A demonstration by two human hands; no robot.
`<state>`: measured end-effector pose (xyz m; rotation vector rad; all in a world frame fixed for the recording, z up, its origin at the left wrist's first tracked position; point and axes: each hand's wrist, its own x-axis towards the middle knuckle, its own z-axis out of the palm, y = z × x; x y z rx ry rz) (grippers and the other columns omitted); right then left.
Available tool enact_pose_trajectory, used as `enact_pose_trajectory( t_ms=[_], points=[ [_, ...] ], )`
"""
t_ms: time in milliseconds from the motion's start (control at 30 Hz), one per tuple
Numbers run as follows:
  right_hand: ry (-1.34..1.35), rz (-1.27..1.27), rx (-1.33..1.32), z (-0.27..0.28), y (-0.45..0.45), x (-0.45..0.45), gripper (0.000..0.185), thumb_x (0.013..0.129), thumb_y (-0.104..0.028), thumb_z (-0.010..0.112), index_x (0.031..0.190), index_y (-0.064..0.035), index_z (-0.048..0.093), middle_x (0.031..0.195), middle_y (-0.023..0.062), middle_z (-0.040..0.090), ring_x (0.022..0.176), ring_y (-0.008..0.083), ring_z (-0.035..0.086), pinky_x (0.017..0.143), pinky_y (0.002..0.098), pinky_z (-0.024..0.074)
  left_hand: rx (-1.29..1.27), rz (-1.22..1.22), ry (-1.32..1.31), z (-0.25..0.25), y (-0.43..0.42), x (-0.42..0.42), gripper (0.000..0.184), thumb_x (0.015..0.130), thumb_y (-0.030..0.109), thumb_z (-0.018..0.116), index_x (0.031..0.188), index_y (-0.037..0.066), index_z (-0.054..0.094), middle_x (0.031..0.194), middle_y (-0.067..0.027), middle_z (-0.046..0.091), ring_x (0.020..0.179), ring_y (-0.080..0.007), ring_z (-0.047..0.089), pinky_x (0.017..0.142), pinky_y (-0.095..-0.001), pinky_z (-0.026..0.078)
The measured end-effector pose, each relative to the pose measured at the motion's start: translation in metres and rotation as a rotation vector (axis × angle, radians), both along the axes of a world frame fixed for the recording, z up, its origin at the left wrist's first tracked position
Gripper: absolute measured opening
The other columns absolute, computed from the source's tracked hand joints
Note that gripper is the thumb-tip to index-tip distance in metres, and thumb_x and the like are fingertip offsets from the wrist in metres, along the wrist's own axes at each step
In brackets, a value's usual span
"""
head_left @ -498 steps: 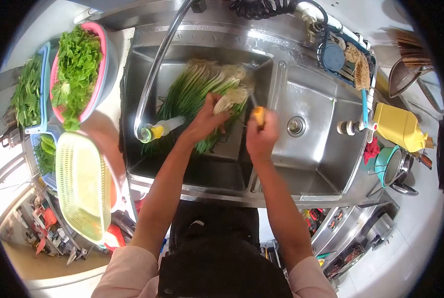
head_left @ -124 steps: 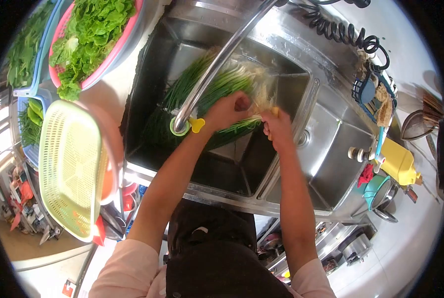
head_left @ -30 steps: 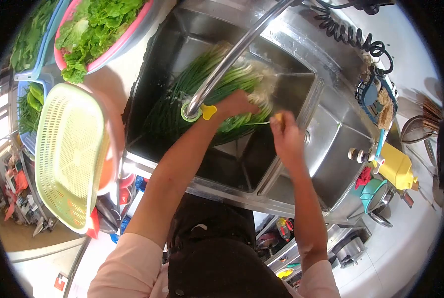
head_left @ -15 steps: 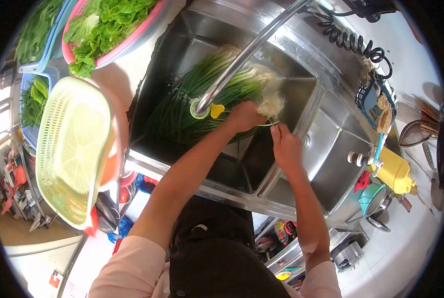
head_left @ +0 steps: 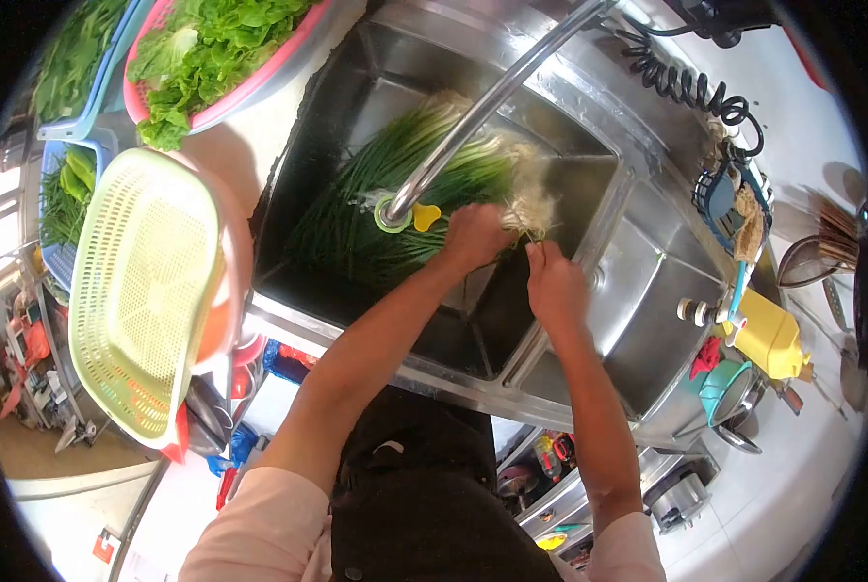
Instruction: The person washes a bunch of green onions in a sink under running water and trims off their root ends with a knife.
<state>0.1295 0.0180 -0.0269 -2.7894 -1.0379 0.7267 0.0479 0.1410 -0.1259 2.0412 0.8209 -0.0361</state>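
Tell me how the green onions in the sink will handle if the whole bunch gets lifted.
The green onions will probably droop at the tops, whose leaves look long and thin. They're likely slippery, with a watery splash beside the faucet outlet. The stalks lie fanned out, so some may slide loose.

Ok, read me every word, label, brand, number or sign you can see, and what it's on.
No text can be read.
Scallions: no label shows.
Yellow jug: no lettering can be made out.
Small red patch at lower left: too blurred to tell whether it bears print.
Red-and-yellow item by the low shelf: too small to read.
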Motion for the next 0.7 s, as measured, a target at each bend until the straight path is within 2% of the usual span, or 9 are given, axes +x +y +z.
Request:
enact_pose_trajectory(
  t_ms=[100,200,300,400,500,600,700],
  points=[
    [-0.042,0.015,0.003,-0.017,0.002,0.008,0.04,0.103,-0.042,0.044,0.099,-0.0074,0.064,0.078,0.0243,0.068,0.077,0.0468,0.067,0.068,0.0573,0.0518,0.056,-0.057,-0.097,0.002,-0.009,0.001,0.03,0.079,0.033,0.073,0.097,0.009,0.07,0.089,-0.0182,0.07,0.085,-0.0403,0.067,0.079,-0.049,0.053],
    [0.062,-0.008,-0.004,-0.008,0.003,0.009,0.041,0.103,-0.043,0.044,0.103,-0.0074,0.065,0.082,0.0249,0.068,0.08,0.0475,0.066,0.072,0.0569,0.0514,0.063,-0.009,-0.067,-0.006,-0.004,-0.001,0.031,0.079,0.032,0.073,0.098,0.009,0.069,0.091,-0.0175,0.071,0.086,-0.0394,0.067,0.079,-0.0491,0.053],
    [0.141,-0.057,0.057,0.004,-0.002,0.006,0.042,0.102,-0.044,0.044,0.106,-0.0073,0.065,0.087,0.0247,0.069,0.085,0.0477,0.066,0.076,0.0572,0.0506,-0.051,-0.028,-0.144,-0.001,0.005,-0.004,0.03,0.081,0.031,0.074,0.1,0.009,0.069,0.091,-0.0163,0.071,0.085,-0.0382,0.068,0.077,-0.0473,0.053],
    [0.123,-0.06,-0.063,-0.011,0.005,0.013,0.043,0.103,-0.044,0.044,0.11,-0.0074,0.065,0.09,0.0241,0.069,0.089,0.0471,0.065,0.078,0.0571,0.0498,-0.226,-0.043,-0.227,0.004,0.004,-0.006,0.031,0.081,0.028,0.076,0.101,0.006,0.069,0.085,-0.0148,0.07,0.076,-0.0292,0.069,0.073,-0.0413,0.053],
    [0.243,-0.111,0.211,-0.016,-0.005,0.011,0.04,0.103,-0.041,0.044,0.113,-0.0067,0.063,0.095,0.0252,0.069,0.09,0.0479,0.065,0.08,0.0563,0.0494,-0.379,0.044,-0.202,0.005,0.02,-0.009,0.031,0.082,0.026,0.077,0.101,0.003,0.068,0.082,-0.0109,0.068,0.071,-0.0177,0.062,0.071,-0.0354,0.051],
    [0.321,-0.203,0.472,-0.031,-0.013,0.009,0.036,0.102,-0.037,0.055,0.114,-0.0035,0.063,0.075,0.0074,0.062,0.061,0.0175,0.059,0.057,0.0311,0.0466,-0.432,-0.063,-0.302,-0.011,0.024,-0.015,0.028,0.083,0.022,0.076,0.1,0.002,0.067,0.083,-0.0082,0.068,0.074,-0.012,0.057,0.072,-0.0327,0.05],
    [0.811,-0.563,0.527,-0.023,-0.005,0.013,0.036,0.097,-0.041,0.062,0.113,-0.0083,0.062,0.081,0.0083,0.064,0.056,0.0171,0.058,0.048,0.0312,0.0432,-0.545,-0.016,-0.327,-0.007,0.021,-0.025,0.024,0.084,0.018,0.075,0.1,0.003,0.067,0.087,-0.0047,0.069,0.078,-0.0116,0.058,0.074,-0.0321,0.05]
  ],
)
